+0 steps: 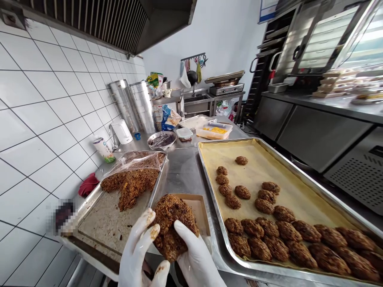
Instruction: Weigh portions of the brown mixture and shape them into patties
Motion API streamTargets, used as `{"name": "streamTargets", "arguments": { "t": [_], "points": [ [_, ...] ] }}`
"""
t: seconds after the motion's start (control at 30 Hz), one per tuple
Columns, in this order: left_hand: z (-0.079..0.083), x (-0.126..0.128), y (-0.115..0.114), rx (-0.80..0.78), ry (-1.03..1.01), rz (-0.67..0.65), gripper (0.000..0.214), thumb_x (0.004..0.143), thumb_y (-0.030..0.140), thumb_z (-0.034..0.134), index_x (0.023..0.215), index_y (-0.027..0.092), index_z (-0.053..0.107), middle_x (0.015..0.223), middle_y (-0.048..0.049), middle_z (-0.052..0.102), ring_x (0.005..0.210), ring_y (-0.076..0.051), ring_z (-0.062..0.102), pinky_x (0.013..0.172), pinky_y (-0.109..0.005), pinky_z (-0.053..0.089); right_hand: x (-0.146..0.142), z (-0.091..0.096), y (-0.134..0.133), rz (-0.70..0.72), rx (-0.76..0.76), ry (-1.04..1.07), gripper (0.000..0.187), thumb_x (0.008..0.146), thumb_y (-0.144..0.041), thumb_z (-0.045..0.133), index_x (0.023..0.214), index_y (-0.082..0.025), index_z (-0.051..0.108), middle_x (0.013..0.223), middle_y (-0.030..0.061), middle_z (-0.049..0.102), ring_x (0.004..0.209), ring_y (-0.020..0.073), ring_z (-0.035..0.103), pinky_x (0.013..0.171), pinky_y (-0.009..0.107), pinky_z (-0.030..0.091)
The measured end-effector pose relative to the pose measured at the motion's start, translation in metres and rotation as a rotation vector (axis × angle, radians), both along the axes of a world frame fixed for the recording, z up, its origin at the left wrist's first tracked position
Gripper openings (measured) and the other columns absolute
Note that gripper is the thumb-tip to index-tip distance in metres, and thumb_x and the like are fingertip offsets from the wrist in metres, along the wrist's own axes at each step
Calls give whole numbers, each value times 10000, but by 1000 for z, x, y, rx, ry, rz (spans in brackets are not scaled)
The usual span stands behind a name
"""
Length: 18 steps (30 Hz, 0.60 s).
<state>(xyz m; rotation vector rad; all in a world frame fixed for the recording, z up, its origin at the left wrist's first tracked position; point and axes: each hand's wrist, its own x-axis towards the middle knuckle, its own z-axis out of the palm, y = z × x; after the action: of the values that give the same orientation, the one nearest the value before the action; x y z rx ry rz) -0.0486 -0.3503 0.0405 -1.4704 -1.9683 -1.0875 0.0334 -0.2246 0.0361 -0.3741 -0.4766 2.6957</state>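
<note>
A large lump of sticky brown grainy mixture (175, 223) is gripped by my right hand (197, 255), its thumb laid across the front. My left hand (139, 247) is at the lump's left side, fingers spread and curved; its fingertips are at the lump's edge. Both hands wear white gloves, and the left fingertips are smeared brown. To the left, a metal tray (98, 227) bears a heap of the same mixture (131, 187), partly under plastic film (137, 161). On the right, several oval brown patties (265, 206) lie on a paper-lined baking tray (209, 175).
Behind the lump is a shallow cardboard box (201, 209). Farther back are a bowl of dark filling (162, 140), a small lidded container (184, 134) and a plastic tub with yellow food (214, 130). A red cloth (88, 185) lies by the tiled wall. An extractor hood (98, 24) hangs above.
</note>
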Motion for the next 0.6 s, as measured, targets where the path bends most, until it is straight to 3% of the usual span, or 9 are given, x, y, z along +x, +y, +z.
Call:
{"name": "streamTargets", "arguments": {
  "t": [0.1, 0.2, 0.33, 0.47, 0.6],
  "points": [
    [1, 0, 9, -17, -96, 16, 780, 887, 392, 636, 1566, 183, 314, 1621, -185, 316, 1484, -415, 320, 1166, -619, 357, -2, -2, -3, -13, 42, -69, 535, 785, -238, 780, 1302, -264, 642, 1225, 75, 757, 1186, 309, 657, 1094, 504, 429],
    [0, -4, 16, -38, -178, -28, 846, 881, 455, 645, 1578, 152, 274, 1621, -212, 310, 1479, -410, 332, 1169, -614, 356, 5, 1, 5, 117, 123, 7, 524, 721, -235, 828, 1228, -230, 698, 1235, 88, 754, 1212, 324, 641, 1116, 494, 406],
    [-1, -1, 26, 38, -147, -77, 789, 843, 510, 677, 1494, 154, 410, 1518, -214, 440, 1396, -396, 454, 1109, -579, 448, 15, 4, 21, 187, 40, 103, 592, 778, -570, 751, 1235, -196, 705, 1247, 105, 746, 1282, 315, 590, 1150, 468, 377],
    [1, 14, 39, 100, -54, -9, 414, 827, 260, 693, 1226, 216, 592, 1279, -143, 589, 1242, -335, 575, 1012, -523, 524, 9, -2, 12, 49, -10, -36, 373, 844, -406, 736, 1155, -200, 727, 1159, 74, 773, 1195, 263, 642, 1112, 431, 422],
    [-1, 21, 46, 134, -123, 49, 195, 826, 140, 653, 991, 233, 609, 1076, -83, 619, 1088, -278, 622, 960, -478, 531, -2, -6, -2, -71, 94, -190, 313, 731, -368, 843, 972, -191, 751, 973, 49, 792, 965, 254, 704, 1002, 424, 506]
  ]
}}
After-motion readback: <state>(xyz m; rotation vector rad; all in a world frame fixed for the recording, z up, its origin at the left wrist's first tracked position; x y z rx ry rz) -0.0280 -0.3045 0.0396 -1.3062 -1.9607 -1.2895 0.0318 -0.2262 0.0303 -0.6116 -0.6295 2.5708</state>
